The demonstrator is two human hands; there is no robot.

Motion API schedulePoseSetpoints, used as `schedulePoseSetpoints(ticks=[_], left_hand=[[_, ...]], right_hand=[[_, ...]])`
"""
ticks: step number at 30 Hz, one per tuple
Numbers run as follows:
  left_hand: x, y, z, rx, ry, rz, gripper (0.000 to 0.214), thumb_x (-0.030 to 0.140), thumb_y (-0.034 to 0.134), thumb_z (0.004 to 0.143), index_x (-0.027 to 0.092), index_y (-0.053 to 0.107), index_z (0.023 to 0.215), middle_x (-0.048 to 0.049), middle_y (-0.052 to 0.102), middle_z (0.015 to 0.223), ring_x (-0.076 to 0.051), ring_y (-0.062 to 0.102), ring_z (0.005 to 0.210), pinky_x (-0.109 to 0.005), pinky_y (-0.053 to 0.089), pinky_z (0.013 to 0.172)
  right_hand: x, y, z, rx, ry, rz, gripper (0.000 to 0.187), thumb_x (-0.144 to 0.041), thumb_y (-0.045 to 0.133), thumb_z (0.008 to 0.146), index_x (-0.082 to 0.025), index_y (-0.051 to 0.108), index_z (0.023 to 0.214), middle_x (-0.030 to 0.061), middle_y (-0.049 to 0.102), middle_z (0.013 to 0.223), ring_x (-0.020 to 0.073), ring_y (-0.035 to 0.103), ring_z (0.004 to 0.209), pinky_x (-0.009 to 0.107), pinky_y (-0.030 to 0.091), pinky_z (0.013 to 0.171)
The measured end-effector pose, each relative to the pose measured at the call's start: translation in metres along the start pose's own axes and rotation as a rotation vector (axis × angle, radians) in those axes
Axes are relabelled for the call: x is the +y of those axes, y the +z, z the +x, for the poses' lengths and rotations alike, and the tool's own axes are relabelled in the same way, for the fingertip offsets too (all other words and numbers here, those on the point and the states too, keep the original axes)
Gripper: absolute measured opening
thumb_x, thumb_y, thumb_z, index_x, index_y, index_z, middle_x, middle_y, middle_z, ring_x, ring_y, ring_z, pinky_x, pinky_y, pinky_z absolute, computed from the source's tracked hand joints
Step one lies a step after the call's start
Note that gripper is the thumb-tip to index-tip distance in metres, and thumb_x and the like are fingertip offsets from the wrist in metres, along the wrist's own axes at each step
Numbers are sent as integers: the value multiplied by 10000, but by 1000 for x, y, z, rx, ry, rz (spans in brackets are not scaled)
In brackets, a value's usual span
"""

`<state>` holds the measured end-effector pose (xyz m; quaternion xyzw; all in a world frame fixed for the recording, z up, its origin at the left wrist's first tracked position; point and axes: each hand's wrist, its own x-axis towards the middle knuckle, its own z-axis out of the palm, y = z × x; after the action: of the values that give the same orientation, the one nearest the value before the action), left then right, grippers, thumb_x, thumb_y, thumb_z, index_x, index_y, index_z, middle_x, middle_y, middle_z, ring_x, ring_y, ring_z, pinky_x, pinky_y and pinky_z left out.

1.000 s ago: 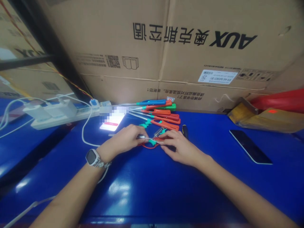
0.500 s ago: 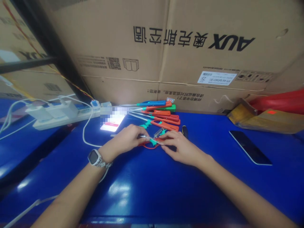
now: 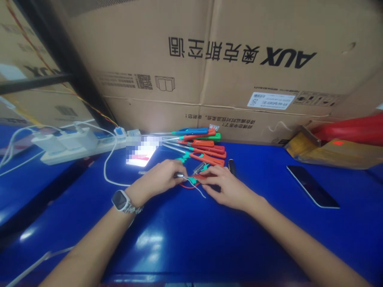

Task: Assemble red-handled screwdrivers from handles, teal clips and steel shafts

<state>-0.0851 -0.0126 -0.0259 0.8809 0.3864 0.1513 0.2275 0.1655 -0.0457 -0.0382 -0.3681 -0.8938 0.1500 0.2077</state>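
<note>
Pinching a shiny metal tube point(image 3: 180, 175), the left hand point(image 3: 165, 175) is facing the right hand point(image 3: 223, 182), which is gripping an orange handle point(image 3: 198, 176). Both parts are sitting between the hands, over the blue table point(image 3: 191, 239). A thin white wire point(image 3: 200, 191) is poking out there. Long lighters point(image 3: 207, 158) are lying just behind.

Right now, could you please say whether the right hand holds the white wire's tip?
No, the white wire ends in view, clear of the right hand.
</note>
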Motion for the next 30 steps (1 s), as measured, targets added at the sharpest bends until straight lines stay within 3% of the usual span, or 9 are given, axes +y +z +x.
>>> schedulePoseSetpoints(ticks=[4, 8, 14, 20, 30], left_hand=[[1, -1, 0, 3, 4, -26, 114, 229, 628, 902, 194, 735, 919, -42, 703, 901, -171, 626, 818, -266, 463, 754], [2, -4, -2, -8, -86, -87, 139, 218, 678, 850, 180, 711, 979, -29, 714, 891, -163, 630, 767, -256, 463, 703], [1, -5, -2, -33, -83, -114, 122, 241, 611, 894, 175, 713, 909, -18, 702, 774, -145, 619, 676, -245, 441, 639], [0, -3, -3, 5, -89, -81, 132, 274, 634, 887, 191, 718, 947, -20, 716, 766, -148, 627, 659, -246, 433, 625], [3, -2, -6, -37, -123, -90, 101, 289, 670, 851, 205, 725, 857, 0, 698, 700, -136, 604, 611, -232, 404, 575]], right_hand=[[-1, -1, -1, 7, -1, 17, 259, -214, 583, 938, -271, 733, 1142, 62, 682, 1204, 238, 591, 1172, 462, 435, 1023], [-2, -4, -2, 24, 5, 51, 278, -216, 634, 899, -269, 712, 1161, 50, 680, 1219, 224, 595, 1182, 432, 411, 1030], [-12, -7, 5, 122, 46, 78, 160, -361, 714, 879, -246, 711, 990, 21, 734, 1049, 209, 646, 1035, 407, 366, 967], [-10, -5, 13, 144, 11, 120, 102, -245, 636, 941, -204, 697, 870, 6, 737, 856, 158, 656, 813, 327, 397, 819], [11, -2, 15, 130, -96, 171, 85, -158, 641, 917, -200, 711, 894, 25, 740, 875, 162, 658, 836, 310, 485, 791]])
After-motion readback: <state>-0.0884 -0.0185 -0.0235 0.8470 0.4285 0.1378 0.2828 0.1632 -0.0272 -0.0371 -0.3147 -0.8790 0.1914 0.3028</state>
